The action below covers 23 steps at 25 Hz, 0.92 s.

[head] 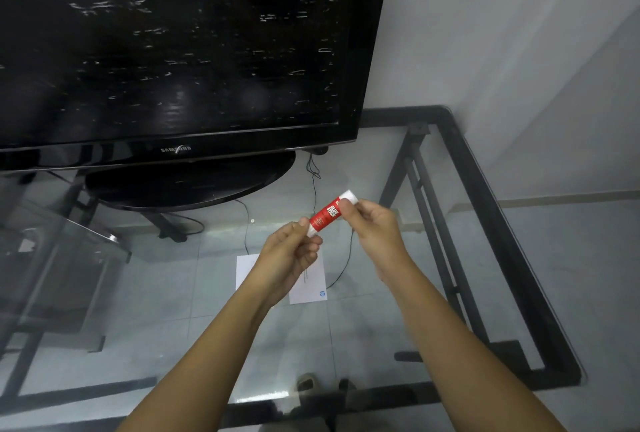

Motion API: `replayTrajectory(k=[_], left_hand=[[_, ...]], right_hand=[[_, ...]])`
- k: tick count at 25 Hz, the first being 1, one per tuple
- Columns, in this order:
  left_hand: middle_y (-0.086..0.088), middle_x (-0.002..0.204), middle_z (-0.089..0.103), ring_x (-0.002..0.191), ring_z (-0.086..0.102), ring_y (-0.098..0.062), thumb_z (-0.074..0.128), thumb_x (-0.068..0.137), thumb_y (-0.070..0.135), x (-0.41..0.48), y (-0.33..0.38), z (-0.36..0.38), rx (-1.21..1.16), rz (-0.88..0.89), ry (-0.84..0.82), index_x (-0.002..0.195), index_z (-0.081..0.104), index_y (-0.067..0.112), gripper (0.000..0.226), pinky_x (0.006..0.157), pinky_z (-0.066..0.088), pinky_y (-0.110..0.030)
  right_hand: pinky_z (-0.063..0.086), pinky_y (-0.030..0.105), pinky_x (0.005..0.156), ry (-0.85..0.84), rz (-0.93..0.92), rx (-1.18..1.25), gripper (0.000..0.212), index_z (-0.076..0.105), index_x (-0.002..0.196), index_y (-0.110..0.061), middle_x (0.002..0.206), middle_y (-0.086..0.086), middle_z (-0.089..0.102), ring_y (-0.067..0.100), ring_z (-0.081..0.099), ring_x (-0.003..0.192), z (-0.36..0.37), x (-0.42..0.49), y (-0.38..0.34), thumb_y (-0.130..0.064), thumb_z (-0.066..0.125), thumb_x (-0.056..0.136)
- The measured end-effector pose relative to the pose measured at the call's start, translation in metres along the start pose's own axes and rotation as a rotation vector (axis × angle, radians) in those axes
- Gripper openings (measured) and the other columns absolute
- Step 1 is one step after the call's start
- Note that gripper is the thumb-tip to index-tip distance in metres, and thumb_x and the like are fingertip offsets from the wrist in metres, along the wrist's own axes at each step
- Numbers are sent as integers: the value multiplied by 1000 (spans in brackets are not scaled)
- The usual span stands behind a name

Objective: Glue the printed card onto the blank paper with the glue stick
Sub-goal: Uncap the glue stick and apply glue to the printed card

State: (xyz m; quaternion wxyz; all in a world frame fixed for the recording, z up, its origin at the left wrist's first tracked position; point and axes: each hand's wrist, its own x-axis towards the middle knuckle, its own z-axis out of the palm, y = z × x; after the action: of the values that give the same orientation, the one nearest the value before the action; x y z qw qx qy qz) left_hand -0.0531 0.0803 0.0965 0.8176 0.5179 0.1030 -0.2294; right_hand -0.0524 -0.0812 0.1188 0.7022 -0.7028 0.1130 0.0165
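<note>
A red and white glue stick (pixel 327 213) is held tilted above the glass table, one end in each hand. My left hand (pixel 291 251) grips its lower end. My right hand (pixel 372 223) pinches the upper white end, where the cap is. Beneath the hands two white sheets lie flat on the glass: the blank paper (pixel 245 270) shows to the left of my left wrist, and the printed card (pixel 310 287) with small text and a blue logo shows to the right. My left hand and forearm cover much of both.
A large black television (pixel 180 50) on an oval stand (pixel 190 185) fills the back left of the glass table (pixel 391 334). Thin black cables (pixel 313 175) run down behind. The black table frame (pixel 491 223) borders the right, close to a white wall.
</note>
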Motion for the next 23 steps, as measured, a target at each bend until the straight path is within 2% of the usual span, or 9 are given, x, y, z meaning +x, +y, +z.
replayTrajectory(k=[3,6,7,8,11,13,16,20,23], left_hand=[[4,79,68,76,64,-9,70,77,28,-2,0,-2,228,250,-10,84,62,22,12,69,52,-20],[-5,91,66,83,58,-11,72,78,12,-1,-3,-7,1025,867,180,90,59,14,17,70,49,-18],[-9,93,64,84,56,-11,72,78,9,-1,-4,-8,1142,987,207,92,58,10,20,70,47,-17],[-9,94,63,83,57,-10,71,79,13,-3,-3,-6,1121,958,185,97,56,12,23,69,48,-17],[-1,82,68,70,65,-12,56,84,43,-13,8,8,433,315,10,103,51,21,30,69,51,-27],[0,71,69,64,64,-11,50,86,44,-12,10,8,253,159,4,95,56,16,30,71,50,-28],[4,80,69,77,65,-9,63,81,32,-16,14,9,276,278,7,88,59,20,14,76,49,-26],[5,97,63,96,60,-11,70,80,16,-17,13,5,746,701,154,85,56,32,22,81,51,-26],[3,98,65,85,65,-10,66,79,37,-20,16,11,540,486,90,103,50,32,29,74,53,-23]], right_hand=[[44,5,62,38,25,35,21,70,80,-24,76,-9,71,-2,64,77,1,-3,-8,-44,63,81],[42,7,62,67,73,17,24,68,85,-27,79,-14,69,-2,63,80,4,-8,-11,-49,61,80],[41,8,64,71,82,21,27,68,89,-26,84,-12,69,0,62,83,5,-9,-11,-50,60,80],[41,9,65,76,86,32,28,68,91,-25,87,-10,69,1,62,85,5,-11,-12,-50,60,80],[43,5,60,97,62,56,21,69,83,-26,83,-8,70,0,64,80,4,-14,-15,-45,64,79],[42,2,59,83,42,65,17,68,81,-27,82,-9,70,-3,64,77,3,-16,-18,-43,65,79],[41,0,57,76,35,60,19,68,85,-26,84,-10,71,-7,64,77,4,-16,-21,-44,65,79],[43,4,59,86,59,55,21,68,84,-29,85,-10,70,-1,64,82,6,-15,-23,-49,63,79],[44,3,60,76,47,84,19,69,79,-30,81,-11,71,-3,64,79,4,-16,-25,-48,64,78]])
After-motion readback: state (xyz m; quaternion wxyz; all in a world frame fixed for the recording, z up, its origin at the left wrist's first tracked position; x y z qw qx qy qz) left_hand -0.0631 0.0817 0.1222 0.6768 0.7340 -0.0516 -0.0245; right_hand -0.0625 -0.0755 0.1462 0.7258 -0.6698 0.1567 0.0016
